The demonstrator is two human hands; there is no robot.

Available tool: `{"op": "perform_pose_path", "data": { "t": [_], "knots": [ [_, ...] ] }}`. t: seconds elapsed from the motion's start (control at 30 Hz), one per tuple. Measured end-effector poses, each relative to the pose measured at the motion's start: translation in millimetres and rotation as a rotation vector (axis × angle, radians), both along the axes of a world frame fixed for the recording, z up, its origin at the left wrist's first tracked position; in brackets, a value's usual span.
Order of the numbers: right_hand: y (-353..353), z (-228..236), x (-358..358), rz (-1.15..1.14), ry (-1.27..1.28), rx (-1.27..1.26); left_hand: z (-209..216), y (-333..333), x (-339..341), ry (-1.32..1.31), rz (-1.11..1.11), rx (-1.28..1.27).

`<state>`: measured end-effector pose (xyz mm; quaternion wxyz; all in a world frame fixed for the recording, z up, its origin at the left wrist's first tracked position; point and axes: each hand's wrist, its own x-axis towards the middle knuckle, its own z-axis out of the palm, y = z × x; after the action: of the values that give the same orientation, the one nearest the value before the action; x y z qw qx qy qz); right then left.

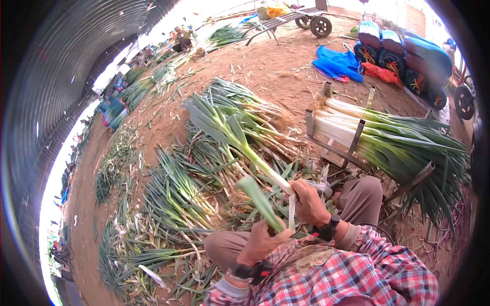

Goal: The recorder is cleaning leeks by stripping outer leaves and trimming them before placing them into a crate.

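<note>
My right hand is closed around the white root end of a large leek. The leek slants away to the upper left, with its broad green leaves over the pile. In my closed left hand is a green leaf strip, its upper part blurred by motion. A pale strip hangs below my right hand, and I cannot tell whether it joins the leaf. Untrimmed leeks lie in heaps before my knees. At the right, a metal rack holds a stack of leeks with clean white shanks.
Leaf scraps litter the ground at the left. A blue sheet and wrapped blue bundles lie at the far right. A wheeled metal cart stands at the back. Another person sits far off among leeks.
</note>
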<state>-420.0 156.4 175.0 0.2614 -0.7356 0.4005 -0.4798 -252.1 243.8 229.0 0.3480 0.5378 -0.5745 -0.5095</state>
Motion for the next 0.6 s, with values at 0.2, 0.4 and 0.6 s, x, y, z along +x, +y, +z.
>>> {"op": "perform_pose_path", "data": {
  "t": [0.2,0.4,0.6],
  "knots": [
    [6.8,19.6,-15.7,0.128,-0.082,0.129,16.6,6.6,81.1,-0.504,-0.222,0.232],
    [20.8,23.0,-2.1,0.206,-0.175,0.027,41.3,-67.3,55.7,0.557,0.369,-0.128],
    [21.5,15.4,-9.7,0.088,-0.002,0.008,55.6,-98.4,45.9,0.923,0.447,-0.321]
  ]
}}
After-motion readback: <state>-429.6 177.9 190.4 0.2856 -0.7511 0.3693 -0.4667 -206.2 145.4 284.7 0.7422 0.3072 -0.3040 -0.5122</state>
